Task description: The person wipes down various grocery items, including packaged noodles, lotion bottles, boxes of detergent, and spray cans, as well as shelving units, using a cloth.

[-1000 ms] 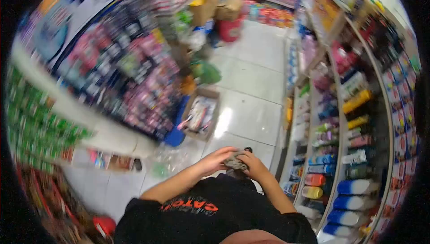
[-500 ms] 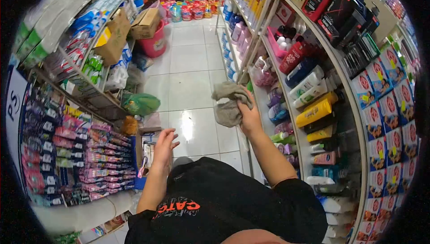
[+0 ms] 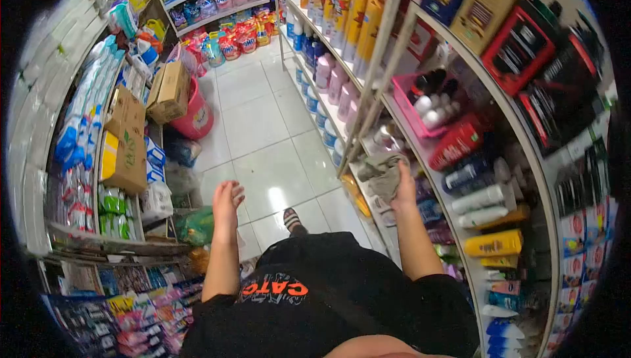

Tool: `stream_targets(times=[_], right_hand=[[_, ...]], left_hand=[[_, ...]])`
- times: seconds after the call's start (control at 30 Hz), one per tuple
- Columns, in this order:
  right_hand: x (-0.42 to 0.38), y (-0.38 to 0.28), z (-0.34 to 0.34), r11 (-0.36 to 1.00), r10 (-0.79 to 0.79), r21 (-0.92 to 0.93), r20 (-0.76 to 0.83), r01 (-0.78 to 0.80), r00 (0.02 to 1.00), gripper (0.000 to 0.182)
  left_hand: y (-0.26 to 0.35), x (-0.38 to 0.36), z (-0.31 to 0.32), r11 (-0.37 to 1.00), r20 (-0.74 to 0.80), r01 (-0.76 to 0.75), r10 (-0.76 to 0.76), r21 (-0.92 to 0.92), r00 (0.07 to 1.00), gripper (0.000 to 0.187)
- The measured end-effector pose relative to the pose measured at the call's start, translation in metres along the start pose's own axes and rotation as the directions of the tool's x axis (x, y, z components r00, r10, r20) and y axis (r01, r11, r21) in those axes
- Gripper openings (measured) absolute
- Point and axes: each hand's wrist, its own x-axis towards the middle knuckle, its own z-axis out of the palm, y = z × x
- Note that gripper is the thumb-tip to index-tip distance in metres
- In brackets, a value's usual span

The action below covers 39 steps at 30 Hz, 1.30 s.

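Note:
A crumpled grey cloth (image 3: 384, 175) is in my right hand (image 3: 405, 187), beside the right-hand shelf, near a lower level with pinkish packages. My left hand (image 3: 227, 198) hovers over the floor on the left side with its fingers loosely curled; it touches nothing visible, and I cannot make out anything in it. Close to my right hand, on the shelf, are a pink basket (image 3: 409, 110) with round-capped bottles, red bottles (image 3: 456, 142), white bottles (image 3: 483, 200) and a yellow bottle (image 3: 493, 243).
White floor tiles (image 3: 256, 125) run between the shelves. Cardboard boxes (image 3: 126, 154) and a pink bucket (image 3: 197, 113) stand on the left, with a green bag (image 3: 196, 226) below. Detergent pouches (image 3: 238, 39) sit at the far end. A sandaled foot (image 3: 291, 218) shows below.
My right hand has moved with the cloth towards the right shelf. My left hand has shifted left and its fingers have curled more. The view has turned and moved along the aisle.

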Motion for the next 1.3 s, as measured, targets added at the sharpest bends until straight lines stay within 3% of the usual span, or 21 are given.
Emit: stream_targets(times=[0.1, 0.27, 0.37, 0.4, 0.5, 0.6, 0.7, 0.73, 0.83, 0.87, 0.97, 1.0, 1.1, 1.27, 1.3], right_hand=[[0.043, 0.001, 0.046, 0.993, -0.115, -0.019, -0.036, 0.115, 0.993, 0.032], [0.098, 0.006, 0.113, 0.982, -0.189, -0.003, -0.002, 0.189, 0.982, 0.068], [0.136, 0.012, 0.144, 0.977, -0.187, 0.109, 0.015, 0.184, 0.982, 0.071], [0.141, 0.007, 0.165, 0.966, -0.204, 0.172, 0.043, 0.194, 0.978, 0.058], [0.235, 0.037, 0.178, 0.999, -0.043, -0.020, 0.031, 0.043, 0.999, 0.039], [0.320, 0.076, 0.180, 0.980, -0.164, -0.101, 0.102, 0.174, 0.981, 0.024], [0.338, 0.045, 0.252, 0.998, 0.059, -0.009, 0.260, -0.059, 0.964, 0.019], [0.347, 0.043, 0.270, 0.995, 0.091, -0.055, 0.206, -0.081, 0.974, 0.015], [0.376, 0.042, 0.297, 0.979, 0.115, -0.197, 0.320, -0.053, 0.941, 0.013], [0.382, 0.042, 0.306, 0.976, 0.097, -0.217, 0.291, -0.033, 0.952, 0.014], [0.402, 0.034, 0.320, 0.970, 0.196, -0.200, 0.319, -0.136, 0.927, 0.016], [0.412, 0.033, 0.322, 0.973, 0.162, -0.210, 0.316, -0.098, 0.935, 0.023], [0.434, 0.026, 0.340, 0.849, 0.039, -0.498, 0.395, 0.178, 0.918, 0.029], [0.489, 0.056, 0.375, 0.800, -0.007, -0.563, 0.338, 0.208, 0.941, 0.035], [0.499, 0.064, 0.386, 0.808, -0.073, -0.540, 0.304, 0.235, 0.950, 0.034]], left_hand=[[0.057, 0.084, 0.039, 0.994, 0.115, -0.112, 0.109, 0.016, 0.987, 0.024], [0.129, 0.190, 0.117, 0.975, 0.299, -0.209, 0.176, 0.081, 0.938, 0.029], [0.148, 0.247, 0.165, 0.953, 0.363, -0.274, 0.212, 0.128, 0.907, 0.039], [0.152, 0.266, 0.178, 0.942, 0.368, -0.300, 0.230, 0.147, 0.901, 0.043], [0.153, 0.354, 0.218, 0.933, 0.383, -0.297, 0.203, 0.204, 0.901, 0.050], [0.150, 0.417, 0.252, 0.926, 0.387, -0.289, 0.180, 0.244, 0.904, 0.050], [0.164, 0.460, 0.290, 0.924, 0.425, -0.318, 0.205, 0.212, 0.882, 0.051], [0.174, 0.472, 0.303, 0.915, 0.442, -0.334, 0.209, 0.227, 0.872, 0.051], [0.184, 0.519, 0.331, 0.862, 0.479, -0.455, 0.310, 0.222, 0.821, 0.052], [0.186, 0.534, 0.342, 0.886, 0.454, -0.413, 0.284, 0.212, 0.844, 0.054], [0.181, 0.585, 0.370, 0.843, 0.514, -0.489, 0.324, 0.224, 0.794, 0.056], [0.181, 0.602, 0.382, 0.835, 0.547, -0.506, 0.325, 0.218, 0.772, 0.059], [0.173, 0.664, 0.422, 0.806, 0.594, -0.555, 0.347, 0.208, 0.726, 0.065], [0.154, 0.750, 0.487, 0.660, 0.683, -0.666, 0.308, 0.348, 0.662, 0.087], [0.144, 0.770, 0.493, 0.647, 0.746, -0.711, 0.322, 0.276, 0.583, 0.089]])
